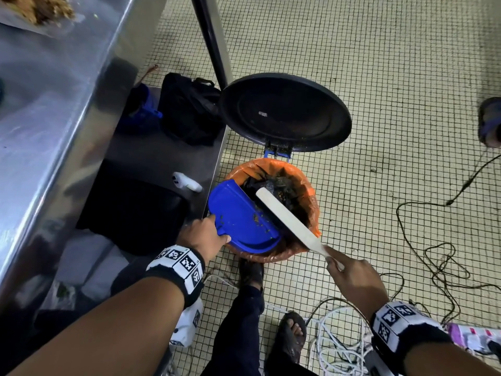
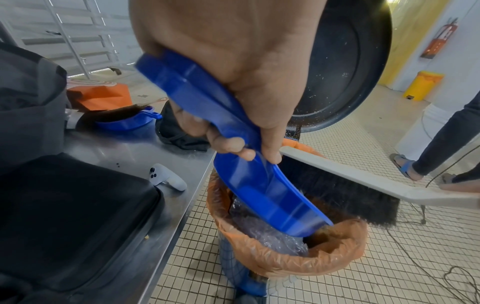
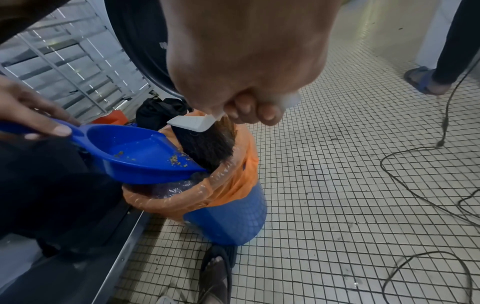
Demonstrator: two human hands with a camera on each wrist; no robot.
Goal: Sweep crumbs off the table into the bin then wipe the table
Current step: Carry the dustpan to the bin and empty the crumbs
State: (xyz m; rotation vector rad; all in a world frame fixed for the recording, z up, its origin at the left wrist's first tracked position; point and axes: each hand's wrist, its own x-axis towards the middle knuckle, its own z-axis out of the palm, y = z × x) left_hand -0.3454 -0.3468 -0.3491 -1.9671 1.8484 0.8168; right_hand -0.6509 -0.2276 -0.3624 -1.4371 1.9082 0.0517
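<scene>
Emptying step, over the pedal bin (image 1: 311, 196), lid (image 1: 284, 112) up, orange liner (image 3: 233, 164) folded over the rim.

Left hand (image 1: 202, 237): fingers (image 2: 228, 144) curled round the blue dustpan (image 1: 241, 218) handle, pan tilted lip-down into the bin mouth just beyond the fingertips.

Right hand (image 1: 355, 278): fingers (image 3: 249, 111) wrapped round the white handle of the hand brush (image 1: 287, 218), bristles (image 2: 335, 185) down against the pan lip, ahead of the knuckles.

Crumbs (image 3: 174, 159): yellowish, a scatter clinging near the pan lip; larger brown pile (image 1: 46, 8) on the steel surface, far up and left of the left fingers.

To do well, as judged:
- Tilt steeper, lip kept inside the liner, not over its edge.
- Short brush strokes from pan heel toward lip; no flicking, else crumbs land on the tiled floor.
- Tap pan lightly on the inner liner wall to free stuck bits.
- Keep foot on pedal so the lid stays up.

Remaining: pile on surface unswept; wiping not begun.
</scene>
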